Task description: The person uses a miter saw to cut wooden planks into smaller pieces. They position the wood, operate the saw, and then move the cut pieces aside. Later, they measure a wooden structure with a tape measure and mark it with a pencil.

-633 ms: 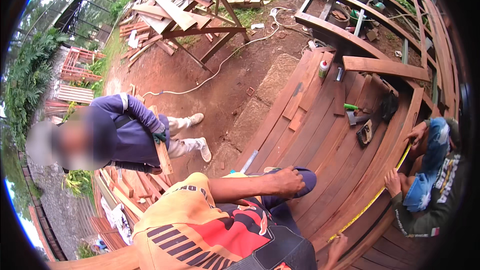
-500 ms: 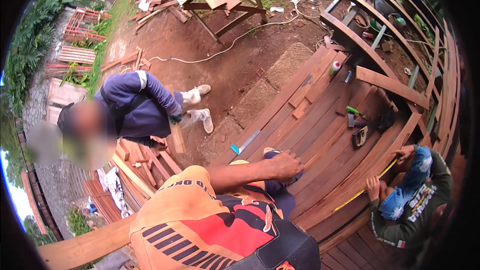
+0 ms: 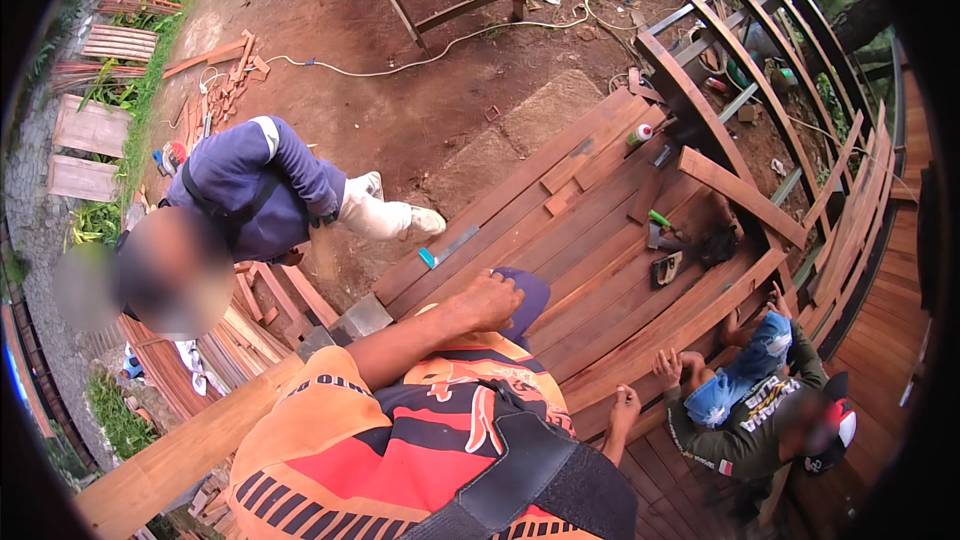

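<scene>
My left hand (image 3: 490, 300) rests by my dark blue trouser knee (image 3: 528, 302), its fingers curled in and nothing showing in them. My right hand (image 3: 623, 410) is low beside the edge of the wooden deck (image 3: 590, 290), its fingers pressed together; whether something small is in them is hidden. Close to it, a crouching co-worker in a dark green shirt (image 3: 755, 410) has one hand (image 3: 667, 368) on the long edge board (image 3: 690, 325) and the other hand (image 3: 777, 300) further along it. A try square (image 3: 448, 247) with a turquoise handle lies on the deck.
A green-handled tool (image 3: 660, 222), a dark power tool (image 3: 666, 269) and a white bottle (image 3: 640, 134) sit on the deck. A loose plank (image 3: 742, 197) lies across a curved frame (image 3: 770, 80). A co-worker in purple (image 3: 240, 175) bends at left near stacked boards (image 3: 250, 335). A cable (image 3: 430, 62) crosses the soil.
My view has shifted, and my right hand has come into sight at the deck's edge. The yellow tape measure in the crouching co-worker's hands no longer shows. My left hand stays by my knee.
</scene>
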Action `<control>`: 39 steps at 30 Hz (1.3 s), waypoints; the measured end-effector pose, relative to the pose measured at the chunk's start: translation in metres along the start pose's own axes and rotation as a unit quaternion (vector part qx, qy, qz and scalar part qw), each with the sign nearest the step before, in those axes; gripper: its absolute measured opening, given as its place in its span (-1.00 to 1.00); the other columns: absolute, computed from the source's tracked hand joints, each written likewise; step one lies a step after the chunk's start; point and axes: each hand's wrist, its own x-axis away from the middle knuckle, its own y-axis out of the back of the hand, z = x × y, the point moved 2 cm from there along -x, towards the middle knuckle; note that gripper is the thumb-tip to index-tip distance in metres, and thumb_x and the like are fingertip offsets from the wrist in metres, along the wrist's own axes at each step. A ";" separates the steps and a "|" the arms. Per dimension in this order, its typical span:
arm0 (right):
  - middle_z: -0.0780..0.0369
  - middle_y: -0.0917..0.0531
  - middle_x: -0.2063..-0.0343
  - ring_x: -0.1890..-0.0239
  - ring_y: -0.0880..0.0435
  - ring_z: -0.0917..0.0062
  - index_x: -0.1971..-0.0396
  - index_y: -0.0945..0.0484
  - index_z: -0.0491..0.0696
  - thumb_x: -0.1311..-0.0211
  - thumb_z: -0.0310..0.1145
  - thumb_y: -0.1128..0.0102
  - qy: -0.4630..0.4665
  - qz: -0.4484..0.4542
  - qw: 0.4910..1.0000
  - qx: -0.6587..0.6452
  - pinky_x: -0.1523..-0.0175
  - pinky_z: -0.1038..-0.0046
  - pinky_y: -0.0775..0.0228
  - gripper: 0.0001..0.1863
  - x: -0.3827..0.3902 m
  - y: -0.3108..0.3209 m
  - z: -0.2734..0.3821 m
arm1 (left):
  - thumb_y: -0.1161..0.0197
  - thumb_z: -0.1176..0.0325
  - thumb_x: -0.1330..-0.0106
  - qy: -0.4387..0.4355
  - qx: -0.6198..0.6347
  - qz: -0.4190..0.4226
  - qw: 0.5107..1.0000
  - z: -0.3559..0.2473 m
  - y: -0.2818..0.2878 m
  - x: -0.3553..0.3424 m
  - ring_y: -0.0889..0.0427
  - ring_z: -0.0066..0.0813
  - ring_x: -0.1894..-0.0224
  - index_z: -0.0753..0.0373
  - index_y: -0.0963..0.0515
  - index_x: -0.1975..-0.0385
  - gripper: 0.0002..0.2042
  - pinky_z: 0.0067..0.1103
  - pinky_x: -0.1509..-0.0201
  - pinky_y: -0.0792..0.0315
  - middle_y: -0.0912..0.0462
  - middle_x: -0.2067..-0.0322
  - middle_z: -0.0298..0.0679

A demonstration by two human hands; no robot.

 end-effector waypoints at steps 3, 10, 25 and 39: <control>0.26 -0.69 0.41 0.31 -0.60 0.54 0.16 -0.74 -0.19 -0.43 -0.17 -0.17 -0.029 0.032 0.999 0.019 0.11 0.45 -0.44 -0.64 -0.011 0.006 0.024 | -0.43 0.07 -0.22 -0.051 0.074 -0.075 0.993 -0.002 0.007 0.004 -0.61 0.00 -0.13 0.26 -0.60 -0.02 -0.52 -0.14 -0.18 -0.45 -0.65 0.01 -0.02; 0.04 -0.75 0.44 0.29 -0.78 0.32 0.17 -0.75 -0.10 -0.45 -0.12 -0.07 0.074 0.186 0.940 0.277 0.12 0.28 -0.54 -0.62 -0.139 -0.075 0.090 | -0.32 0.06 -0.27 -0.064 0.379 -0.116 0.916 0.098 0.026 -0.032 -0.65 0.09 -0.05 0.32 -0.57 -0.07 -0.50 -0.12 -0.13 -0.49 -0.67 0.06 0.06; 0.13 -0.61 0.55 0.49 -0.58 0.42 0.20 -0.72 -0.21 -0.55 -0.05 0.10 0.617 0.487 0.492 0.374 0.34 0.29 -0.40 -0.46 -0.246 -0.555 0.689 | -0.31 0.10 -0.19 0.272 0.529 -0.582 0.554 0.223 0.068 -0.050 -0.66 0.07 -0.02 0.45 -0.60 0.00 -0.48 -0.23 -0.08 -0.53 -0.69 0.10 0.12; 0.11 -0.79 0.31 0.31 -0.74 0.36 0.18 -0.74 -0.15 -0.31 -0.02 -0.29 0.544 0.608 0.215 0.537 0.17 0.34 -0.52 -0.56 -0.222 -0.880 0.550 | -0.39 -0.02 -0.27 0.626 0.527 -0.574 0.028 0.216 0.033 -0.279 -0.22 0.09 -0.48 0.17 -0.42 -0.35 -0.32 -0.13 -0.49 -0.16 -0.33 -0.40 0.02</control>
